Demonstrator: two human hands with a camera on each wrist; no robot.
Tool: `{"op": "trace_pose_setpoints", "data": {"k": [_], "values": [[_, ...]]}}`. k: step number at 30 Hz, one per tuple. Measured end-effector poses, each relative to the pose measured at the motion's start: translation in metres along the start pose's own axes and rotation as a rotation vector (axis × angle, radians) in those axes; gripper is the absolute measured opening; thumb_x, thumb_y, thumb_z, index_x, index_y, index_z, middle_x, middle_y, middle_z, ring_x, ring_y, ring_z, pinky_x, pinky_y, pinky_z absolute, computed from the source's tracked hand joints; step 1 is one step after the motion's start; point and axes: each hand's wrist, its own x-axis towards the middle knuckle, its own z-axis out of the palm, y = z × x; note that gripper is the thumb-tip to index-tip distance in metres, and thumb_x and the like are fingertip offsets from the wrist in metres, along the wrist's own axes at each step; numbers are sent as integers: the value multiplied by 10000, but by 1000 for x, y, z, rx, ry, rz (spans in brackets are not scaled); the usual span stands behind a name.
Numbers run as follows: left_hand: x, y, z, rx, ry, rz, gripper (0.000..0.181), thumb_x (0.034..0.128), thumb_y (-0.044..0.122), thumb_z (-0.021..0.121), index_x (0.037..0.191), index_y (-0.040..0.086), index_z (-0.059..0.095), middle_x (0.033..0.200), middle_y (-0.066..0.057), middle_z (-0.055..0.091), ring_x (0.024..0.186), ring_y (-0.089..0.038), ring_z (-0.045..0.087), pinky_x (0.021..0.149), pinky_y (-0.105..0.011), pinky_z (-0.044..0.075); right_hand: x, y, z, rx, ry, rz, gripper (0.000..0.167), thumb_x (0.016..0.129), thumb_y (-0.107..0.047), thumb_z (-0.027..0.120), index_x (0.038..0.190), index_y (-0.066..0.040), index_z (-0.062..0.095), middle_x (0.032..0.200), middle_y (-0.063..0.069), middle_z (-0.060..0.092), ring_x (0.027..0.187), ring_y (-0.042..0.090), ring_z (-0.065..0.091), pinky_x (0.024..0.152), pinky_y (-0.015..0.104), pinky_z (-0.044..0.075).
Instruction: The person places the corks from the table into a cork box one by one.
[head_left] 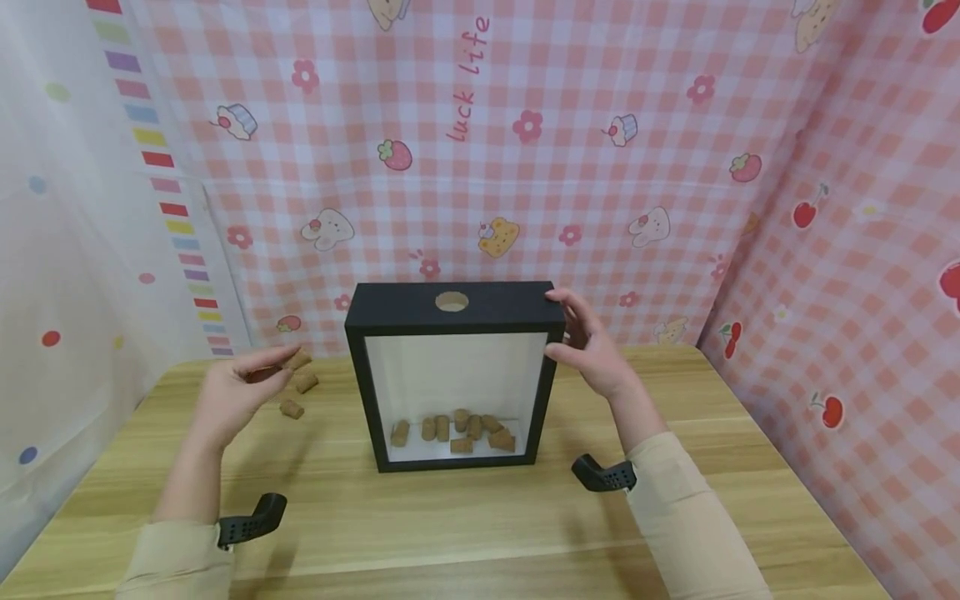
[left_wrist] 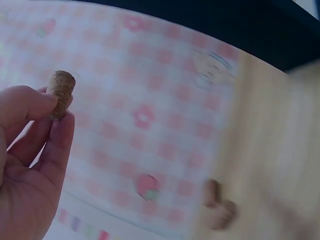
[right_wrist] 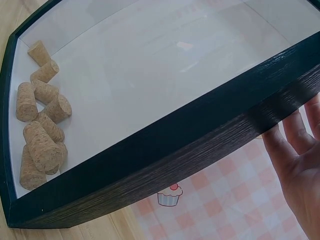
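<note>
A cork (left_wrist: pixel 61 92) is pinched between the thumb and fingertips of my left hand (head_left: pixel 243 392), raised over the table left of the box. A black-framed display box (head_left: pixel 453 312) stands upright with a round hole (head_left: pixel 452 302) in its top and a see-through front. Several corks (head_left: pixel 462 421) lie on its white floor, seen also in the right wrist view. My right hand (head_left: pixel 592 346) holds the box by its upper right side, thumb at the front edge and a finger at the top corner. Two loose corks (head_left: pixel 292 408) lie below the left hand.
The box stands on a light wood table (head_left: pixel 465 533). Behind it hangs a pink checked cloth (head_left: pixel 480 183), with another on the right. A whitish dotted cloth (head_left: pixel 67 250) covers the left side. Each wrist carries a black camera mount (head_left: pixel 251 521).
</note>
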Motion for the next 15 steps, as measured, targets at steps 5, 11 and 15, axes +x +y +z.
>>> {"op": "trace_pose_setpoints", "data": {"k": [5,11,15], "values": [[15,32,-2,-18,33,103,328,931,-9,663,1256,-55,649,1131,213,654,965,39,629,760,-107,510,0,-1,0,3,-1,5,549,897,-111,738,1351,-320,510,1343,-4,506,1164,172,497,930,310,474],[29,68,-1,2,43,180,314,918,-26,671,1232,-45,670,1115,182,672,939,10,645,736,-119,521,0,0,0,6,-6,0,549,898,-120,739,1353,-325,511,1340,1,506,1155,174,498,923,315,471],[36,91,2,37,29,219,305,910,-10,690,1215,-4,698,1112,153,693,906,3,659,740,-132,528,0,0,0,1,-6,-2,552,898,-121,739,1356,-326,509,1349,3,504,1160,175,497,926,314,469]]}}
